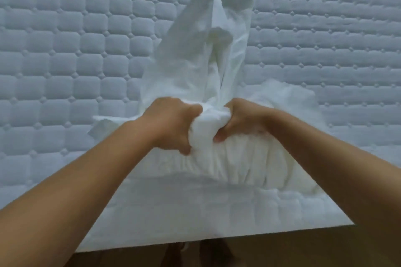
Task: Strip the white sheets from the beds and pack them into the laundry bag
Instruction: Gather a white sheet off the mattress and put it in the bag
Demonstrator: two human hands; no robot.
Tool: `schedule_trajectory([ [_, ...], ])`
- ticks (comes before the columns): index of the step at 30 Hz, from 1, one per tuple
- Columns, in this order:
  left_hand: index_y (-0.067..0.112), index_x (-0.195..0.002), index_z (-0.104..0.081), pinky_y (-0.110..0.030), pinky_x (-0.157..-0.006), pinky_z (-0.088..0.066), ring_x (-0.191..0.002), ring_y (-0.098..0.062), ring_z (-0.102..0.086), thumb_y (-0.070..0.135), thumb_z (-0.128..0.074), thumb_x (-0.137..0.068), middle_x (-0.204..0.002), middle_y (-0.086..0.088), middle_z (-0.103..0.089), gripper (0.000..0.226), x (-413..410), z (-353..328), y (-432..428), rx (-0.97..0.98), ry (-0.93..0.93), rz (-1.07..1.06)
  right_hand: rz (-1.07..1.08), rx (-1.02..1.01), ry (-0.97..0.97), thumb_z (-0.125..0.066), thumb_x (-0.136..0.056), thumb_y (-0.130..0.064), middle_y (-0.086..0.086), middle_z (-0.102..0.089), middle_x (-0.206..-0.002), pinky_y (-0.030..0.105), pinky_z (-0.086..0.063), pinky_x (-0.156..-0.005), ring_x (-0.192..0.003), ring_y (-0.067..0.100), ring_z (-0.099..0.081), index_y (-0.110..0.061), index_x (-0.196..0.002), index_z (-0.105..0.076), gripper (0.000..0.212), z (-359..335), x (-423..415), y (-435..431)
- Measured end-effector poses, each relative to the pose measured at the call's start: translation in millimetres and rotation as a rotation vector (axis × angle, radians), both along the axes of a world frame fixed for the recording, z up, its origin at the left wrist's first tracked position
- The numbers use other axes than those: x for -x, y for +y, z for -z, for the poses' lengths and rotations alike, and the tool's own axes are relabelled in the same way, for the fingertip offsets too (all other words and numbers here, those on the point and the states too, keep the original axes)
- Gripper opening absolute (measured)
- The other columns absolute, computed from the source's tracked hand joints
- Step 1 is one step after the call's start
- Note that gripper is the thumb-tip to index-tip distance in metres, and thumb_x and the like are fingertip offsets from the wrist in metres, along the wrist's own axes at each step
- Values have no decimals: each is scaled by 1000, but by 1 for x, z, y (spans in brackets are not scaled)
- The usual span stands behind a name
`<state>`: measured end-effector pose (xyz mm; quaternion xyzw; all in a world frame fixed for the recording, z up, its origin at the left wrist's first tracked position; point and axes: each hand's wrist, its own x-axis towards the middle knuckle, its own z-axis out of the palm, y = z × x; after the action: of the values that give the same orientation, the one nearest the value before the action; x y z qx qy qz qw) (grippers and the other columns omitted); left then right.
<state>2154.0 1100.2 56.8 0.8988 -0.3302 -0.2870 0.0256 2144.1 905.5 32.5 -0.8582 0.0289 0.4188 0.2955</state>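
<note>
A white sheet [195, 67] lies bunched on the bare quilted mattress [65, 60], with a long loose tail rising away from me toward the top of the view. Both hands clutch the gathered neck of the bundle. My left hand [171, 123] grips it from the left and my right hand [240, 119] from the right, fists almost touching. Below the hands the cloth swells into a rounded, wrinkled mass [234, 165] resting near the mattress's front edge. No laundry bag is in view.
The mattress fills nearly the whole view, its front edge [217, 238] running along the bottom. Brown floor [282, 251] shows below that edge. Something dark, blurred, lies on the floor at bottom centre [186, 251].
</note>
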Motion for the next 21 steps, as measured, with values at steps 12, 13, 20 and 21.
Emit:
schedule_trajectory([
  [12, 31, -107, -65, -25, -82, -47, -96, -12, -64, 37, -91, -53, -95, 13, -68, 60, 38, 26, 59, 59, 541, -203, -236, 368, -528, -55, -85, -57, 5, -48, -137, 41, -35, -100, -123, 29, -44, -20, -143, -35, 72, -14, 115, 80],
  [13, 31, -108, -65, -25, -82, -47, -98, -13, -63, 38, -91, -53, -99, 11, -69, 61, 27, 27, 58, 90, 512, -243, -194, 320, -610, -51, -86, -57, 8, -43, -142, 46, -33, -105, -128, 32, -39, -20, -145, -32, 72, -15, 124, 87],
  [20, 21, -134, -53, -45, -102, -33, -124, -31, -47, 43, -57, -88, -132, -9, -56, 51, 35, 36, 40, 197, -230, -331, -295, 310, -644, -77, -44, -71, 7, -9, -153, 72, -5, -103, -140, 30, -2, -36, -145, -12, 125, 34, 129, 77],
  [21, 16, -126, -60, -49, -100, -34, -119, -33, -52, 36, -50, -89, -125, -12, -61, 44, 53, 44, 39, 299, -381, -350, -264, 266, -642, -78, -45, -70, 8, -12, -154, 71, -4, -105, -141, 28, -3, -37, -145, -11, 125, 36, 117, 72],
])
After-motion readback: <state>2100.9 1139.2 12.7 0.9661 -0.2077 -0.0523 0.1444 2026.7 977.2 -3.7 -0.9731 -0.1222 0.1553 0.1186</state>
